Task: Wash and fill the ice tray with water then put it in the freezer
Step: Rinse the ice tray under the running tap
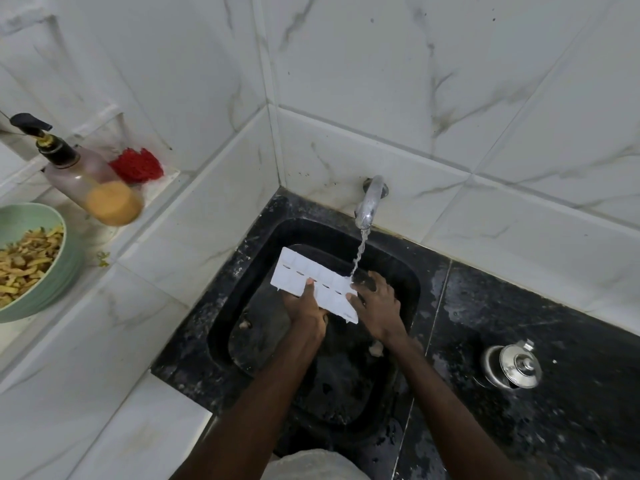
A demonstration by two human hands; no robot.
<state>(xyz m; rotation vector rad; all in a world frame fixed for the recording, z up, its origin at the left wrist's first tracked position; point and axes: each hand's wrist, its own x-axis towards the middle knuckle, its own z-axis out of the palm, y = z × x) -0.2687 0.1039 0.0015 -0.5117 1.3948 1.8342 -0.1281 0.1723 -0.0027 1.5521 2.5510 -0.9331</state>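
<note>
I'm rinsing the white plastic ice tray (313, 285) over the black stone sink's (242, 271) back edge, left hand (306, 308) and right hand (375, 306) pinching its rim under the tap's stream (358, 252). Next I'd level it to fill.

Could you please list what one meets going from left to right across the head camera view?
Green bowl → soap bottle → red scrubber → ice tray → tap → steel lidded pot.

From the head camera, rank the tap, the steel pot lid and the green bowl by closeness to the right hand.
From the right hand:
1. Tap, on the wall just beyond it.
2. Steel pot lid, on the counter to the right.
3. Green bowl, far left on the ledge.
</note>
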